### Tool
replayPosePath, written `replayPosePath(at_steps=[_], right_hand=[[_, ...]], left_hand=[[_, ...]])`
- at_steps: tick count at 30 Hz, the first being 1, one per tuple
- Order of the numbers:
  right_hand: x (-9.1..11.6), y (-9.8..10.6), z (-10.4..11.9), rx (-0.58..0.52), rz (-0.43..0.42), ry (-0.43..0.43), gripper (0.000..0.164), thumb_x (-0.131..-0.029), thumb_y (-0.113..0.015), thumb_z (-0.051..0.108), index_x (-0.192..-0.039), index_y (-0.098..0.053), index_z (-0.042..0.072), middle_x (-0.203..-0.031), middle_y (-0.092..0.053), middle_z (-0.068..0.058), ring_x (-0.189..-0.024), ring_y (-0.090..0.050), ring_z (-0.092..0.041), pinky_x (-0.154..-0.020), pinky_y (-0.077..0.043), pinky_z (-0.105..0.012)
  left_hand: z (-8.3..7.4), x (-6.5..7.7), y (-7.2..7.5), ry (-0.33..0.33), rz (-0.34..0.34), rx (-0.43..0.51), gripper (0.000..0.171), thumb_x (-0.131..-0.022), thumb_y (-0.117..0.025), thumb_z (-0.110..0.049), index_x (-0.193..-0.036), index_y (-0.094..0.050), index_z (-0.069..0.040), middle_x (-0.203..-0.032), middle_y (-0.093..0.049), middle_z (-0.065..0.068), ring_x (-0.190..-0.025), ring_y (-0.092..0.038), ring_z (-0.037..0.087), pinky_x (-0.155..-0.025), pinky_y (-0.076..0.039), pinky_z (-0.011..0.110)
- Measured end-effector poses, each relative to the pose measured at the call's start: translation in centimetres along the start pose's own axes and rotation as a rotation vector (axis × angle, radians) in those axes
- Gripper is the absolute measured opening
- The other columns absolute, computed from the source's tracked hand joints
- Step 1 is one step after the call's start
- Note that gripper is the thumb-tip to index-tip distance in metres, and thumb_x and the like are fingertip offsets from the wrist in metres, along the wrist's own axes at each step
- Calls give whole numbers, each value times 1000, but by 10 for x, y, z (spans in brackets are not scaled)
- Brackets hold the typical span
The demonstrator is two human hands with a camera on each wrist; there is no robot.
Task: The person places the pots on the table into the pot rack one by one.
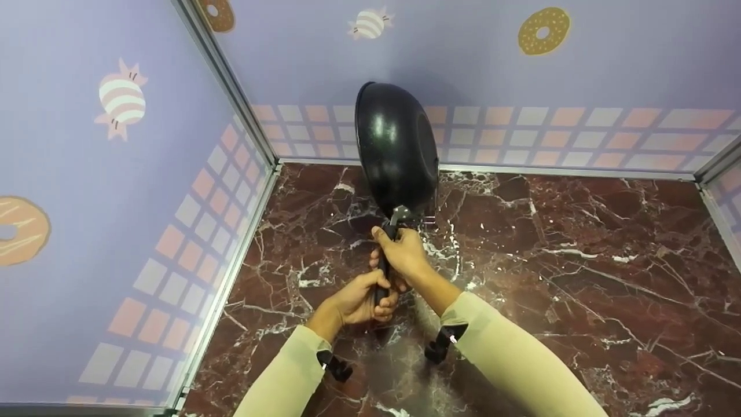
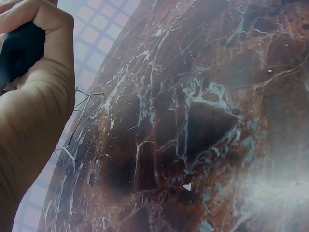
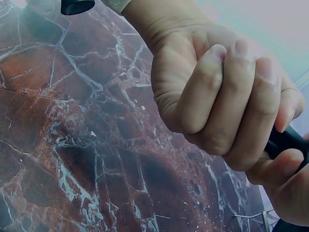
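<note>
A black wok [image 1: 393, 145] is held up on its side, its rounded outside facing the head camera and its rim to the left. Its black handle [image 1: 382, 272] points down toward the person. My right hand [image 1: 405, 252] grips the handle close to the metal bracket. Lower down, my left hand [image 1: 362, 298] holds the handle's end. That end shows inside the curled left hand [image 2: 53, 58] in the left wrist view. Curled fingers of the right hand [image 3: 217, 101] fill the right wrist view, with part of the handle [image 3: 285, 140] beside them.
Behind the wok stands a thin wire rack [image 2: 86, 99], mostly hidden in the head view. Small white bits lie scattered on the dark red marbled countertop [image 1: 567, 289]. Patterned panels close in the left [image 1: 173, 174] and the back [image 1: 579, 87].
</note>
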State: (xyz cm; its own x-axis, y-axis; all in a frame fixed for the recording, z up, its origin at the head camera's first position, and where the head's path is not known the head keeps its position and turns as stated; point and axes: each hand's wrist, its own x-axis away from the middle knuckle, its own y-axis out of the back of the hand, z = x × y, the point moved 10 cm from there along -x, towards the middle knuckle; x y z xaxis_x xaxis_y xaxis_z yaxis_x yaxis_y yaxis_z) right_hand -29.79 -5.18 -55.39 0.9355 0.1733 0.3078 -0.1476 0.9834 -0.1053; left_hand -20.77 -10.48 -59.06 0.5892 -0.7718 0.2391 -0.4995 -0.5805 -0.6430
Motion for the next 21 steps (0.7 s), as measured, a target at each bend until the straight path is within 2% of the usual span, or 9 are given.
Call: replayPosePath(at_steps=[5,10,12,15,18,21], right_hand=[[-1,1,-5,-30,18,-21,31,-111,-70,31,-116,-64,1,-66,-73,-6,-53,-73,-16,-55,-65,-30],[-2,1,-11,-73,38,-70,30,-112,-68,29,-116,-59,1,-69,-74,-9,-54,-75,-18,-55,-67,-33],[-3,0,-13,-93,44,-89,29,-113,-67,28,-117,-57,1,-70,-75,-11,-55,-75,-19,-55,-67,-34],[-4,0,-15,-121,49,-107,28,-113,-66,26,-120,-55,1,-72,-75,-12,-57,-76,-20,-56,-68,-35],[-5,0,-17,-132,52,-118,28,-113,-65,25,-122,-54,1,-74,-75,-14,-60,-77,-22,-59,-69,-37],[-7,1,-20,-136,50,-119,28,-113,-65,23,-124,-52,1,-76,-74,-14,-61,-78,-22,-61,-70,-38]], left_hand=[[6,-6,8,13,-67,-31,28,-101,-31,-15,-114,-55,-9,-69,-60,-6,-58,-55,6,-57,-47,19],[6,-6,19,-25,-137,-93,25,-107,-38,-12,-125,-53,-3,-83,-70,1,-71,-70,12,-68,-60,23],[5,-4,25,-48,-172,-121,28,-110,-43,-10,-134,-51,2,-94,-73,5,-82,-76,15,-79,-66,27],[5,-1,34,-69,-225,-152,44,-112,-52,-11,-151,-42,8,-118,-73,15,-99,-78,20,-96,-67,34],[5,2,41,-86,-276,-177,63,-111,-59,-12,-164,-30,6,-145,-62,27,-113,-76,27,-108,-64,41],[2,3,48,-122,-332,-203,76,-108,-67,-11,-170,-24,0,-163,-48,30,-132,-68,35,-115,-60,46]])
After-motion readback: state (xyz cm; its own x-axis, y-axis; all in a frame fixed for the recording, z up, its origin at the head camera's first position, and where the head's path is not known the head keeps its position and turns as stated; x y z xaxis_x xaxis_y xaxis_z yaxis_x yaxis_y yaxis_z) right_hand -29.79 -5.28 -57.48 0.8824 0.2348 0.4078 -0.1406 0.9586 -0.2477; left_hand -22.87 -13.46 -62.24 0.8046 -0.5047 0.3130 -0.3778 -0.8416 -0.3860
